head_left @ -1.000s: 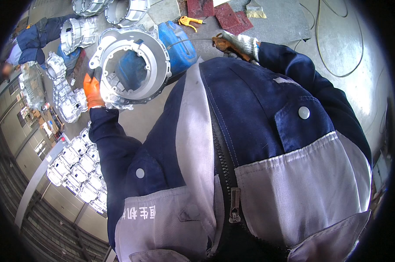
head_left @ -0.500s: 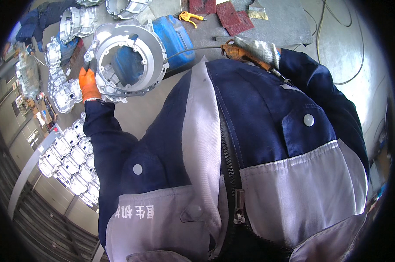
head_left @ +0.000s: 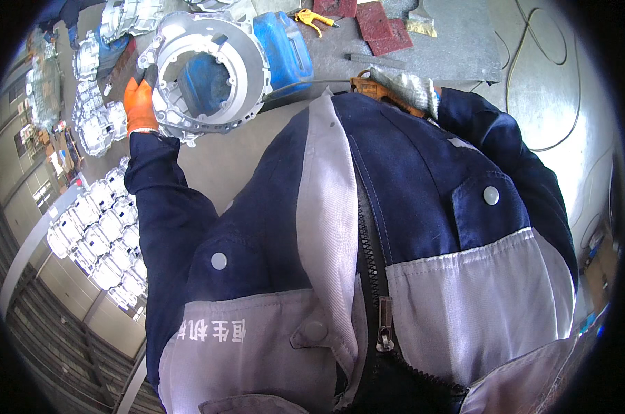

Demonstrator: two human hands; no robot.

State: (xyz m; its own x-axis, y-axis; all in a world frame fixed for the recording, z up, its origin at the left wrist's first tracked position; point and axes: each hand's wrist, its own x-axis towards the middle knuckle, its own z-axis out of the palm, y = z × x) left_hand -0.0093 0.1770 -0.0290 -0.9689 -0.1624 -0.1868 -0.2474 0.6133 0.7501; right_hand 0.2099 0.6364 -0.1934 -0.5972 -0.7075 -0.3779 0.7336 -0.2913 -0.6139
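My left hand (head_left: 140,105), in an orange glove, grips the rim of a large round silver metal housing (head_left: 212,69) with a wide hole in its middle. My right hand (head_left: 405,88), in a grey knitted glove, is closed on an orange-brown tool (head_left: 374,88) with a thin hose running off to the left. The tool sits to the right of the housing, apart from it. My dark blue and grey jacket (head_left: 367,262) fills most of the view and hides part of the right hand.
A blue plastic canister (head_left: 281,45) lies behind the housing. Several silver castings are stacked at the left (head_left: 95,117) and in rows at lower left (head_left: 98,241). Red pads (head_left: 385,24), a yellow tool (head_left: 312,17) and a cable (head_left: 526,83) lie on the grey floor.
The view has shifted: the housing and my left hand now sit higher and further left. My right hand with the tool stays near the jacket's collar edge.
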